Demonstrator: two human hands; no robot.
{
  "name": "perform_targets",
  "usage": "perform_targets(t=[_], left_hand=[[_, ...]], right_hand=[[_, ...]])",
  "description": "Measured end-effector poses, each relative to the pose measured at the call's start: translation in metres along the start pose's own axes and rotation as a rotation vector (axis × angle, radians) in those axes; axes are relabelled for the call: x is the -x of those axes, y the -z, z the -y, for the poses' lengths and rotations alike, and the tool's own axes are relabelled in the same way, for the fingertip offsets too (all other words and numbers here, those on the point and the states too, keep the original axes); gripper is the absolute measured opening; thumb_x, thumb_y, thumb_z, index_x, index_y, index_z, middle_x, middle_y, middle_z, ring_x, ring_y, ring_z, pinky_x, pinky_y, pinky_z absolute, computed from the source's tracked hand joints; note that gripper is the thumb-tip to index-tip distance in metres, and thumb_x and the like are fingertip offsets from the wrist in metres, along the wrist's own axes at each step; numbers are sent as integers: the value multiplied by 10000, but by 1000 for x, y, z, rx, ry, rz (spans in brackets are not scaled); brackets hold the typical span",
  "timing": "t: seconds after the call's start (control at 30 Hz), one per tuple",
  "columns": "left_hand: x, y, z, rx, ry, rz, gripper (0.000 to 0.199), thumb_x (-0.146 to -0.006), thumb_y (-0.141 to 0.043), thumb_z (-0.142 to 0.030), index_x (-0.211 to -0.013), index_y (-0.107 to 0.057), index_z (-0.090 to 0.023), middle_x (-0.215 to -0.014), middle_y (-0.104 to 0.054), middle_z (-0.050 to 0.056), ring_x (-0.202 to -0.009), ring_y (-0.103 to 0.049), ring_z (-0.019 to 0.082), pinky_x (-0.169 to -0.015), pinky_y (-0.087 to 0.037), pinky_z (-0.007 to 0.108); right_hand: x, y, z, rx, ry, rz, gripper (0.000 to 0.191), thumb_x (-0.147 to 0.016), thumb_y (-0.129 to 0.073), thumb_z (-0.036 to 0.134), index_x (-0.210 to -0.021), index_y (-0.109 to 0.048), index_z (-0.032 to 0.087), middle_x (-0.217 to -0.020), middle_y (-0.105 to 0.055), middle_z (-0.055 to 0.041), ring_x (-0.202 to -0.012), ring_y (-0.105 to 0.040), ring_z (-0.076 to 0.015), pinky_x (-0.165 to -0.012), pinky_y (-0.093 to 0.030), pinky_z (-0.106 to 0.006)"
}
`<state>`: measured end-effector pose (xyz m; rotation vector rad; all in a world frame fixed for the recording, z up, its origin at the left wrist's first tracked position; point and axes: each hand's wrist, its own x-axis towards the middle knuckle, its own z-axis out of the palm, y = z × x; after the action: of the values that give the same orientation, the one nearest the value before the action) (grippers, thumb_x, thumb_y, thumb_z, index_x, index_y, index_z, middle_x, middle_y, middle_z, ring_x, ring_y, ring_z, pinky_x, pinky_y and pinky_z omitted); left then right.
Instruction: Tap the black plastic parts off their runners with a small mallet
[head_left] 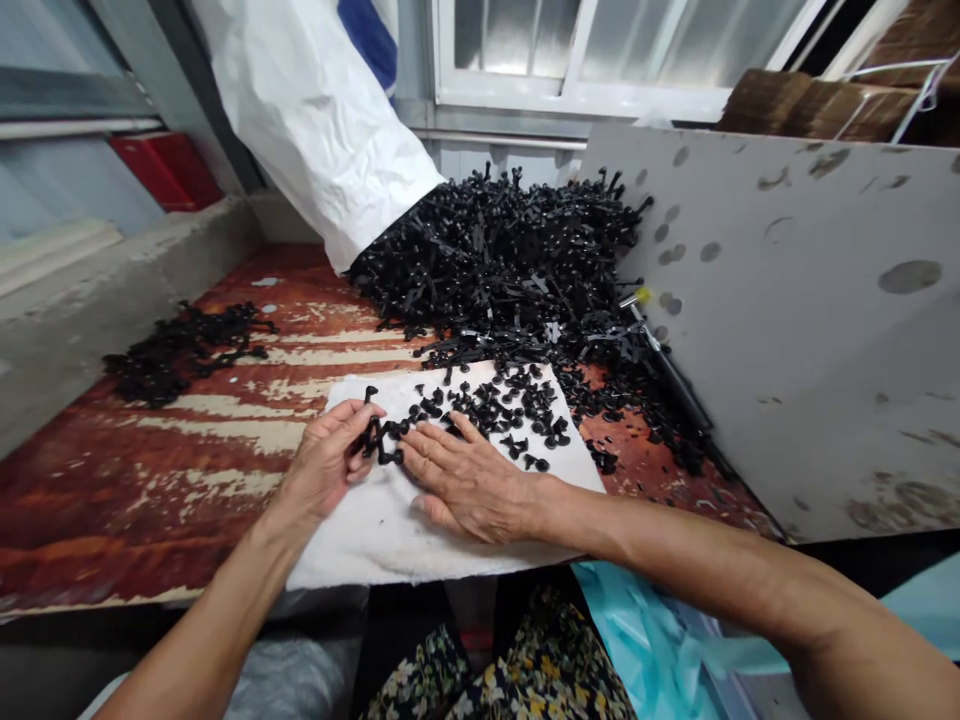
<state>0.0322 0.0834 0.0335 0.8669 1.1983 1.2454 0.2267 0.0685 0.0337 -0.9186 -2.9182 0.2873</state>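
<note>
My left hand [330,452] pinches a branched black plastic piece [373,432] with knobbed ends, held just over the left side of a white cloth [352,545]. My right hand [469,480] lies palm down on the cloth, fingers stretched out towards that piece, fingertips close to its knobs. I cannot tell whether they touch it. Beyond the right hand, many small loose black disc-headed parts [525,400] are scattered over the cloth.
A large heap of black plastic pieces [510,260] spills from a white sack [322,130] at the back. A smaller black pile [187,350] lies left on the worn red table [97,490]. A black-handled tool [671,375] leans against the grey board [825,330] on the right.
</note>
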Motion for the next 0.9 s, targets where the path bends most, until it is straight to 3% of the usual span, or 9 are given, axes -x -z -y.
perform_targets(t=[0.13, 0.27, 0.4, 0.53, 0.8, 0.9], left_hand=[[-1, 1, 0, 56, 7, -13, 448, -498, -851, -404, -766, -610, -139, -515, -537, -52, -315, -312, 5, -307, -216, 115], [1, 3, -1, 30, -1, 29, 418, -535, -833, -418, -764, -612, -146, -511, -509, -67, -317, -311, 12, -303, -222, 124], [13, 16, -9, -195, 86, 154, 402, -577, -825, -457, -710, -614, -141, -515, -530, -44, -327, -313, 10, -314, -173, 125], [31, 36, -12, -374, 242, 289, 405, -632, -795, -502, -684, -615, -143, -532, -540, -24, -371, -320, 18, -351, -175, 137], [58, 53, -1, -426, 369, 189, 502, -592, -770, -619, -701, -564, -175, -556, -544, -29, -380, -318, 33, -365, -172, 151], [64, 54, -4, -489, 443, 202, 563, -537, -762, -669, -692, -543, -175, -504, -527, -38, -351, -263, 22, -353, -126, 157]], right_hand=[[7, -1, 13, -54, 81, 20, 580, -1007, -333, 386, -1482, -358, 54, -1557, -314, -179, -1482, -195, -293, -1201, -91, -584], [16, -4, 7, -43, 65, 4, 565, -1005, -328, 361, -1495, -338, 79, -1576, -278, -155, -1485, -189, -281, -1200, -79, -590], [27, -6, -6, 13, -37, -3, 558, -1003, -331, 346, -1508, -316, 108, -1578, -270, -158, -1484, -192, -289, -1183, -81, -631], [26, -7, -6, 20, -39, -3, 564, -1003, -328, 348, -1510, -307, 102, -1576, -269, -171, -1481, -193, -314, -1162, -65, -672], [-10, -6, 16, -24, 157, -7, 549, -1006, -300, 356, -1489, -349, 99, -1581, -276, -133, -1477, -214, -295, -1179, -35, -635], [-19, -2, 1, -5, 31, -43, 550, -1018, -254, 348, -1505, -314, 101, -1591, -238, -138, -1480, -203, -296, -1172, -57, -645]])
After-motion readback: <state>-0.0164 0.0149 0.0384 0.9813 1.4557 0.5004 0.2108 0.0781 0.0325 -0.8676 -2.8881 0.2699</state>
